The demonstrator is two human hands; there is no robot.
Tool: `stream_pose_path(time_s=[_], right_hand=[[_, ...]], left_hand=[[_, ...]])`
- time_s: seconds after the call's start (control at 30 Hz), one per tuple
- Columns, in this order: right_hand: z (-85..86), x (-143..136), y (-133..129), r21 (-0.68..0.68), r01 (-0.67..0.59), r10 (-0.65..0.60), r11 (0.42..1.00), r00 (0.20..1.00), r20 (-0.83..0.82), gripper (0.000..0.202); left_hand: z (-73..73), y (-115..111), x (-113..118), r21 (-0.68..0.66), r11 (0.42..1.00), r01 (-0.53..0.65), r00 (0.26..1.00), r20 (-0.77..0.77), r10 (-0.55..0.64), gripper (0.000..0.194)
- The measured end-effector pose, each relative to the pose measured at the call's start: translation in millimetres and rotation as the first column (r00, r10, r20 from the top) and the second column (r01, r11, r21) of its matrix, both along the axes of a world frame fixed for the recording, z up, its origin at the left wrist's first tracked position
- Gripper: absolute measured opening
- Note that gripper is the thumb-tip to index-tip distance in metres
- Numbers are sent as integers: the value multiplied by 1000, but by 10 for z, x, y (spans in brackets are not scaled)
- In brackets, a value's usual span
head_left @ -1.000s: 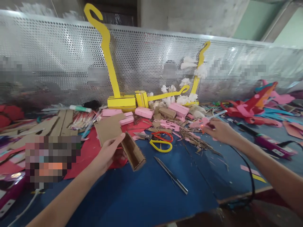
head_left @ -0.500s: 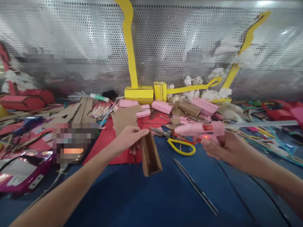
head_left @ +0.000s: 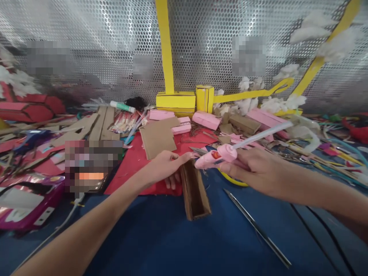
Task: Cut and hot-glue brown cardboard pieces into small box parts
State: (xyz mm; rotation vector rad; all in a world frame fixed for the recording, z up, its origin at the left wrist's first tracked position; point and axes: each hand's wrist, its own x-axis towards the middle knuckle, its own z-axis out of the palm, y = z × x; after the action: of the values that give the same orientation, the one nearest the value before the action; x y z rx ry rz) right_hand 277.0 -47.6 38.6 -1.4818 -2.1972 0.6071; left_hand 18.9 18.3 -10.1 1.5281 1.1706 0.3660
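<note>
Fluff [head_left: 17, 82], white and bunched, sits by a red box [head_left: 25, 111] at my far left; a purple package [head_left: 28, 203] lies nearer me on the blue tabletop [head_left: 138, 237]. Rightward I see cardboard strips [head_left: 100, 124], then a cardboard piece [head_left: 158, 136] lying on a red sheet [head_left: 126, 165]. Next comes my left hand [head_left: 166, 166], fingers gripping the far end of a cardboard trough [head_left: 198, 191], thumb at its rim; the trough sits mid-view, open side up, near end toward me. Just right of its far end is a pink glue gun [head_left: 215, 156], nozzle angled left and down; I cannot tell whether it touches the trough. A translucent stick [head_left: 261, 135] juts from its back, and my right hand [head_left: 253, 172] has its fingers wrapped round it. Below that hand a yellow scissor handle [head_left: 237, 181] shows, and farther right a slim metal tool [head_left: 258, 229] lies slantwise.
</note>
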Motion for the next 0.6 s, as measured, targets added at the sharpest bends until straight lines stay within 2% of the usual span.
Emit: stream_pose_path(time_s=[0.1, 0.27, 0.43, 0.6], right_hand=[[2, -18, 27, 8, 23, -23, 1000, 998, 61, 39], [90, -92, 19, -10, -18, 19, 1000, 976, 215, 45], [218, -161, -7, -64, -44, 59, 997, 965, 257, 47], [155, -158, 45, -37, -27, 36, 999, 953, 300, 52]], left_hand=[[-1, 9, -6, -59, 998, 7, 1000, 26, -6, 66], [16, 19, -63, -155, 986, 54, 995, 88, -41, 62], [24, 15, -117, -165, 982, 90, 990, 119, -71, 62], [21, 11, -106, -148, 984, 99, 991, 103, -84, 69]])
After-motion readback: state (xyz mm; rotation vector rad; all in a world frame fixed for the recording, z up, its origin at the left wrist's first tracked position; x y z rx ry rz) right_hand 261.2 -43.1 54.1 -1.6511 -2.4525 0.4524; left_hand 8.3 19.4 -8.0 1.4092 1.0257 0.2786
